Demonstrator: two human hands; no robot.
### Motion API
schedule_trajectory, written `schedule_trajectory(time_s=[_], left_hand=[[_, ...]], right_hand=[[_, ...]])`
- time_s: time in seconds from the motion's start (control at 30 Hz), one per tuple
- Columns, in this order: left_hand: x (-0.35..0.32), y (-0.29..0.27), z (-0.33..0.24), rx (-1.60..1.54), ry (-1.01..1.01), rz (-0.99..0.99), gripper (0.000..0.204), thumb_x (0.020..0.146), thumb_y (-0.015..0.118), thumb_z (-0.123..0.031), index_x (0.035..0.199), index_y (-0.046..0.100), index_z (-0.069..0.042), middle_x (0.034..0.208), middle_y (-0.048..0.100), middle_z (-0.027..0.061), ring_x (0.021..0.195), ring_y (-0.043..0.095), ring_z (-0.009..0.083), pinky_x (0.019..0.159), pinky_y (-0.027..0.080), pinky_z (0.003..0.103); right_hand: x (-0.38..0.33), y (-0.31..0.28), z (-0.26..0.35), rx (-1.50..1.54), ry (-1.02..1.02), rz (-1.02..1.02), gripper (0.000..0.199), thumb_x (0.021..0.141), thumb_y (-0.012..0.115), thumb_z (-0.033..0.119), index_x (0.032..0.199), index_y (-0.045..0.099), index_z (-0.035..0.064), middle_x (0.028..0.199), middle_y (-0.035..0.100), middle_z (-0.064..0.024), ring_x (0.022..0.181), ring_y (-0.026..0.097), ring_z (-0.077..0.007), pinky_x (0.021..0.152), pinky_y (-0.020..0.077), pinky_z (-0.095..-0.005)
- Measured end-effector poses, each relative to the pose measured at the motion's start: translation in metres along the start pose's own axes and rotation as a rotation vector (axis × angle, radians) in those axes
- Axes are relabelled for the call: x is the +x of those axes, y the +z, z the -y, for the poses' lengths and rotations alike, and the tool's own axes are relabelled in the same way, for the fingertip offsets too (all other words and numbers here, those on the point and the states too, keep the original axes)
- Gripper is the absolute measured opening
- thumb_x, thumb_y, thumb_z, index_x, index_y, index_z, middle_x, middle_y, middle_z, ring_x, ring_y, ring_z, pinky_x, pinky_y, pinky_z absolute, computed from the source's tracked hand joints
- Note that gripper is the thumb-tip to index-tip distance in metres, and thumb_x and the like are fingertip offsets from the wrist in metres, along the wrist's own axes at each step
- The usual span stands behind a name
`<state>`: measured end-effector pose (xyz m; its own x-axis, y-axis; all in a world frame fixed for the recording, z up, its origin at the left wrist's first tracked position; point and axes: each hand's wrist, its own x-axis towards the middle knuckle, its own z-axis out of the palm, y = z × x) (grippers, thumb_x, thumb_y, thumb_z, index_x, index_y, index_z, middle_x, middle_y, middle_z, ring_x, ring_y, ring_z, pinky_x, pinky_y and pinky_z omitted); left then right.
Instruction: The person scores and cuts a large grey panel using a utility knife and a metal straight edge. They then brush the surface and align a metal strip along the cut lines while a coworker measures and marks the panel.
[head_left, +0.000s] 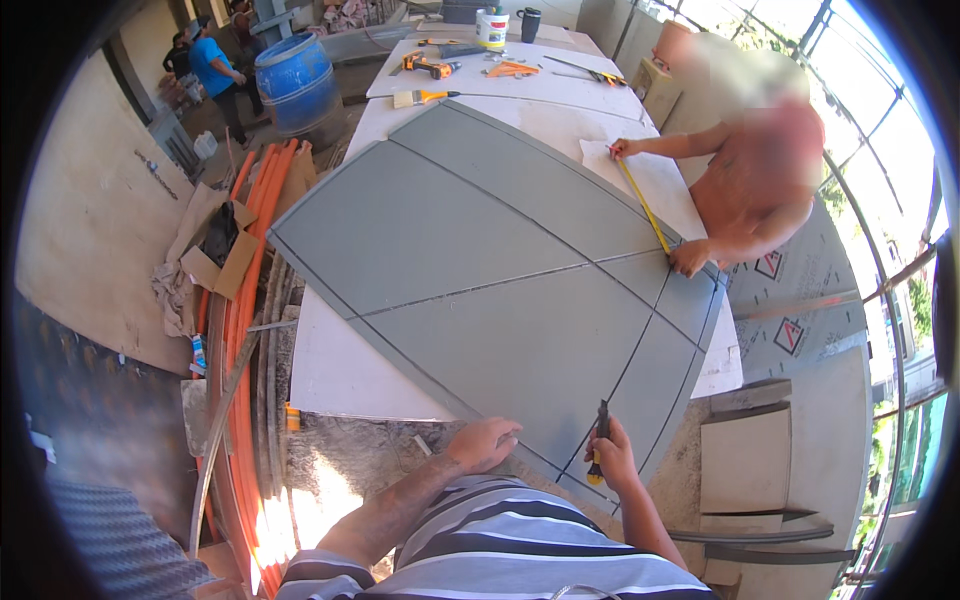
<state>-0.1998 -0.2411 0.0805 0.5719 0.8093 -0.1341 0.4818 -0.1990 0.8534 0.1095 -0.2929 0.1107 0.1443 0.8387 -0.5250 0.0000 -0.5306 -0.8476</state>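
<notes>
A large grey panel (480,230), scored with dark straight lines, lies at an angle on a white table (335,375). My left hand (482,445) rests at the panel's near edge, fingers stretched to the right and holding nothing. In my right hand (618,455) is a black and yellow utility knife (597,460), its tip pointing away from me over the near right part of the panel, beside a dark line. Across the panel at the right, a co-worker's two hands stretch a yellow measuring tape (643,205) along the panel's far right edge.
Farther back on the table lie a paintbrush (420,98), an orange cordless drill (430,67), a white tub (491,28) and a black mug (529,24). Orange pipes (240,330) run along the left, near a blue barrel (297,85) and a cardboard box (228,250). People stand behind.
</notes>
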Motion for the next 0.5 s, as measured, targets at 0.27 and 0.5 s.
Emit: schedule_trajectory(time_s=[0.27, 0.5], left_hand=[[-0.014, 0.006, -0.026, -0.144, -0.163, 0.098, 0.038, 0.1, 0.069, -0.028, 0.13, 0.069, -0.004, 0.112, 0.075, 0.0146, 0.103, 0.071, 0.0295, 0.094, 0.055, 0.041], [0.018, 0.007, -0.008, -0.588, -0.069, 0.326, 0.038, 0.107, 0.065, -0.03, 0.129, 0.065, 0.001, 0.104, 0.072, 0.0081, 0.096, 0.067, 0.0174, 0.091, 0.055, 0.034]], right_hand=[[0.008, 0.041, 0.001, 0.29, 0.022, 0.131, 0.049, 0.098, 0.052, -0.002, 0.147, 0.051, 0.0003, 0.117, 0.066, -0.0113, 0.096, 0.07, -0.0214, 0.086, 0.0613, -0.0378], [0.018, 0.115, 0.047, 0.42, -0.131, 0.013, 0.046, 0.106, 0.053, 0.007, 0.151, 0.049, 0.0007, 0.118, 0.069, -0.0123, 0.102, 0.07, -0.0209, 0.094, 0.0584, -0.037]])
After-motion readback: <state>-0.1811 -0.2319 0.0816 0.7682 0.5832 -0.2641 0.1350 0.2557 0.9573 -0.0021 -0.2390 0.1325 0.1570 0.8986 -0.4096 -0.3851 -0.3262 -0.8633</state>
